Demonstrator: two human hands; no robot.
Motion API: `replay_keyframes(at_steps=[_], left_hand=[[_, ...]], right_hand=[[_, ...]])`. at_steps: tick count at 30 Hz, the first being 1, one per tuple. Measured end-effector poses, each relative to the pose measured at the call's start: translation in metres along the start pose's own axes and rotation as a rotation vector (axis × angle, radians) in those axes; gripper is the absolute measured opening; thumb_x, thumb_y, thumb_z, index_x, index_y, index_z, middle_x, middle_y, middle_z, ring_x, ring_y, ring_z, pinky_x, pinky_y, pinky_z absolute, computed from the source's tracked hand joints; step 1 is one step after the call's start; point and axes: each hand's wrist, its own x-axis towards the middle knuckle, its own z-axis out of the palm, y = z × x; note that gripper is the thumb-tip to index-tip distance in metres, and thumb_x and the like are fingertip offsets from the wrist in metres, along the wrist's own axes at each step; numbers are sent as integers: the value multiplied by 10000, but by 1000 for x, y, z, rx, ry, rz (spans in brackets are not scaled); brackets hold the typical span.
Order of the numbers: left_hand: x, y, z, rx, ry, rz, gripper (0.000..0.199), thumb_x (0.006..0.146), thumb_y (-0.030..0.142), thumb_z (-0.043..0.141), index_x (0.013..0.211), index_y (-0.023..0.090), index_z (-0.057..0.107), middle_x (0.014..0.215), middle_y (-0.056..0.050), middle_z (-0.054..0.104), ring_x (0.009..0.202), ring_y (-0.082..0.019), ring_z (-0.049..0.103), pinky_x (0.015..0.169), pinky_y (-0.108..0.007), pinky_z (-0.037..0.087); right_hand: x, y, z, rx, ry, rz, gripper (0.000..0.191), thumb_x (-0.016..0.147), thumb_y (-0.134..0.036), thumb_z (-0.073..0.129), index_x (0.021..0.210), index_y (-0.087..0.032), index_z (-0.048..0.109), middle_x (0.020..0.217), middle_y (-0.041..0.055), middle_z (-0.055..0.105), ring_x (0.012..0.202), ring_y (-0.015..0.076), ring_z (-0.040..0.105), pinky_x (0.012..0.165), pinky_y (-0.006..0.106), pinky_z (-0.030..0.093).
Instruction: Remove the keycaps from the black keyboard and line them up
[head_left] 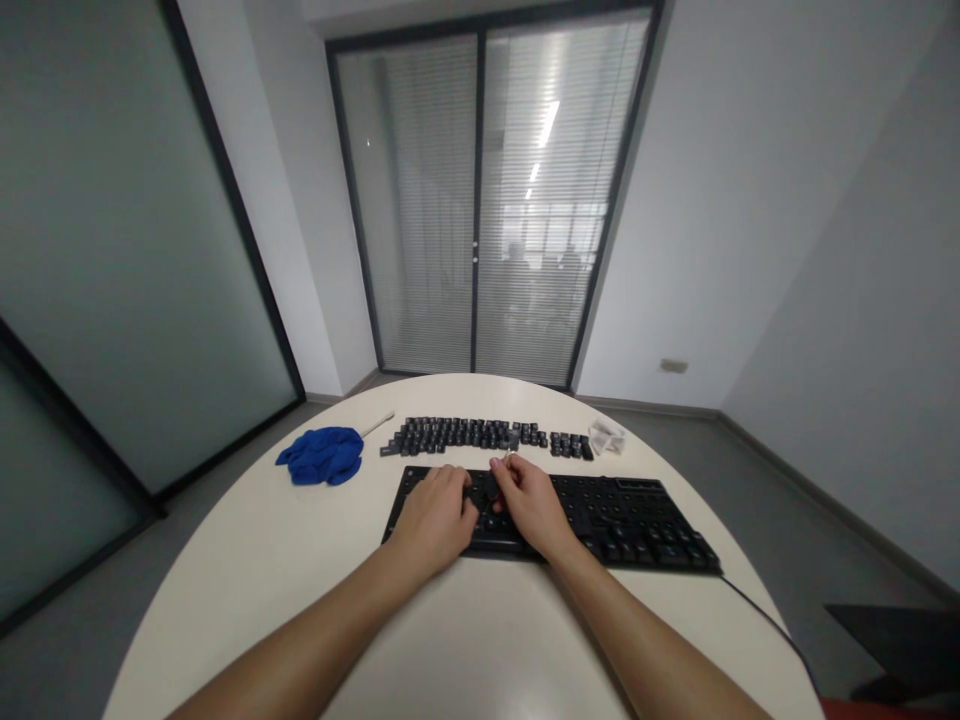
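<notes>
A black keyboard [637,515] lies on the table, with many bare key positions and keycaps still on its lower right part. My left hand [439,515] rests on the keyboard's left part, fingers curled over it and thumb bent inward. Just beside it, my right hand [531,498] is closed in a pinch above the keys. A small tool with thin wire, apparently a keycap puller [511,455], shows at its fingertips. The fingers hide most of this tool and the keys under it. Behind the keyboard, loose black keycaps [457,433] lie in rows.
A crumpled blue cloth [322,456] lies at the left, with a thin pale stick, perhaps a brush [377,425], beside it. Crumpled white tissue or plastic [607,436] sits at the right. The keyboard cable [772,620] runs off the right edge of the round table [277,560].
</notes>
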Motion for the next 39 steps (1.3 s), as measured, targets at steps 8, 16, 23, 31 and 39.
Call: replay_keyframes(at_steps=[8,16,23,31,39], left_hand=[[-21,-14,1,-72,-7,187,260,941,302,488,1160,198,581,1220,-97,583,1144,-265,525,980,-422,443],[-23,-16,5,-21,-35,310,346,943,297,481,1262,180,545,1364,-104,536,1284,-280,455,1098,-472,365],[-22,-17,6,-21,-29,323,355,934,289,482,1261,167,546,1356,-110,544,1270,-278,471,1101,-478,363],[-21,-16,6,-29,-33,317,357,927,287,493,1255,162,556,1339,-106,555,1262,-279,469,1097,-475,366],[-21,-15,5,-32,-27,322,348,926,285,493,1251,174,549,1337,-109,553,1263,-278,470,1092,-481,367]], right_hand=[[-3,-13,-12,-150,147,-79,394,958,-526,393,735,-226,514,576,-13,557,548,172,531,562,267,384],[-7,-22,-21,-393,109,-143,359,983,-478,364,763,-229,499,683,17,599,642,186,559,637,271,373],[-6,-16,-15,-392,51,-137,365,987,-484,353,750,-230,466,666,3,564,637,176,528,616,250,362],[-6,-16,-15,-300,-20,-122,353,989,-474,367,755,-230,473,574,-22,519,577,166,510,571,247,359],[-8,-16,-13,-313,-97,-173,346,988,-443,398,731,-221,466,582,-31,522,566,143,508,575,239,363]])
